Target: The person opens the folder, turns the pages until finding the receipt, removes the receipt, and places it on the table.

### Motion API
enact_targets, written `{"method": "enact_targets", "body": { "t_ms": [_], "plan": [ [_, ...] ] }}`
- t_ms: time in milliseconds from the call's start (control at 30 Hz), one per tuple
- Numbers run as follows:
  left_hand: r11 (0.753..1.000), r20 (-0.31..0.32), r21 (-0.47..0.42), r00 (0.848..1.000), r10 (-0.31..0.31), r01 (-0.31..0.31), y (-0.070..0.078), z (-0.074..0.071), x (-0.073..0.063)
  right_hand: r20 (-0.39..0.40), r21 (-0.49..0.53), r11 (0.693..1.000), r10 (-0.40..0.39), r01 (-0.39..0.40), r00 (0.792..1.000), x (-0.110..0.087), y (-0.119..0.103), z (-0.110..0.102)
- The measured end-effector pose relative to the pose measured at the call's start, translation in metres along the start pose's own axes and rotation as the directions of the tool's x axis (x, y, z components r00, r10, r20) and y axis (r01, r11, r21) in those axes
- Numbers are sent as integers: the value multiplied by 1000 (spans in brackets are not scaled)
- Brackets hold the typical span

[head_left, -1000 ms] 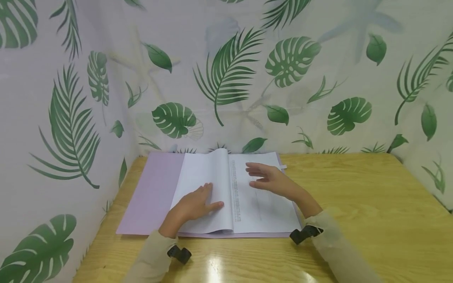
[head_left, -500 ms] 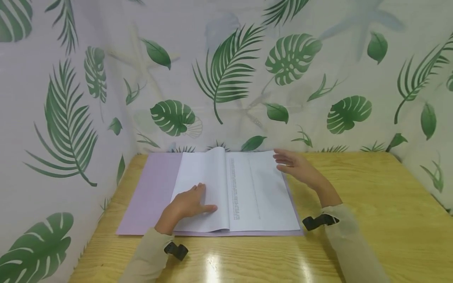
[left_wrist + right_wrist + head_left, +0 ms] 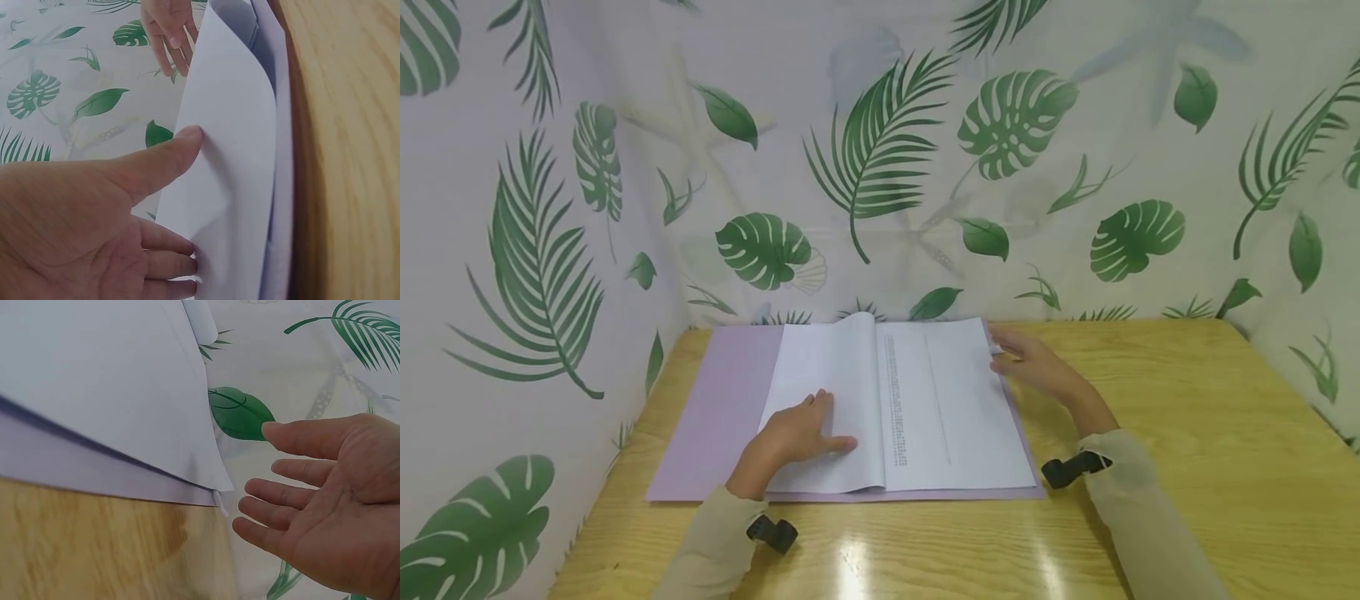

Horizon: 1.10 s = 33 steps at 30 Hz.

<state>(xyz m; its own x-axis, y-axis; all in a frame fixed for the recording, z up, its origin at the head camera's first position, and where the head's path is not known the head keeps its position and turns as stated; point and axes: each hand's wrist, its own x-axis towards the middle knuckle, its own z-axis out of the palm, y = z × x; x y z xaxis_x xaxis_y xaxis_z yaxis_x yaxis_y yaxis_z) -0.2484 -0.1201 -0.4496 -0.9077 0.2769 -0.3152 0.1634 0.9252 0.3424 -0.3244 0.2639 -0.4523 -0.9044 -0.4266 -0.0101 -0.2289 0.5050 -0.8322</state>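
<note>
A lilac folder (image 3: 737, 400) lies spread on the table, with white sheets inside it. My left hand (image 3: 797, 432) rests on the turned left sheet (image 3: 820, 358), thumb spread away from the straight fingers. That sheet bulges up in a curve along the fold, as the left wrist view (image 3: 231, 94) also shows of the paper. Columns of small print run down the right sheet (image 3: 977, 417). Beside its upper right corner is my right hand (image 3: 1037, 371), fingers extended and nothing in them. In the right wrist view a small white tab (image 3: 221, 503) sticks out at the corner, close to the fingertips.
The wooden table (image 3: 1187, 433) extends to the right of the folder and in front of it. A white cloth (image 3: 895, 167) printed with green leaves hangs behind the table and along its left side. Dark wrist cameras (image 3: 772, 533) sit on both sleeves.
My right hand has moved from over the right sheet out to its right edge, then dipped slightly at the corner. My left hand has slid a little left on its sheet.
</note>
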Motion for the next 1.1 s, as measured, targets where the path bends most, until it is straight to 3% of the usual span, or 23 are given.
{"method": "enact_targets", "body": {
  "t_ms": [167, 433, 633, 1100],
  "plan": [
    [1000, -2, -3, 1000, 9, -9, 0, 0, 0, 19, -100, 993, 69, -67, 997, 4, 3, 4],
    [1000, -5, 17, 1000, 15, -15, -1, 2, 0, 58, -114, 984, 143, -136, 988, 4, 6, 15],
    [1000, -14, 12, 1000, 19, -18, -1, 2, 0, 68, -153, 977, 164, -152, 984, 5, 5, 17],
    [1000, -14, 0, 1000, 14, -14, -1, 2, 2, 22, -113, 983, 150, -147, 988, 7, 5, 13]
  ]
}}
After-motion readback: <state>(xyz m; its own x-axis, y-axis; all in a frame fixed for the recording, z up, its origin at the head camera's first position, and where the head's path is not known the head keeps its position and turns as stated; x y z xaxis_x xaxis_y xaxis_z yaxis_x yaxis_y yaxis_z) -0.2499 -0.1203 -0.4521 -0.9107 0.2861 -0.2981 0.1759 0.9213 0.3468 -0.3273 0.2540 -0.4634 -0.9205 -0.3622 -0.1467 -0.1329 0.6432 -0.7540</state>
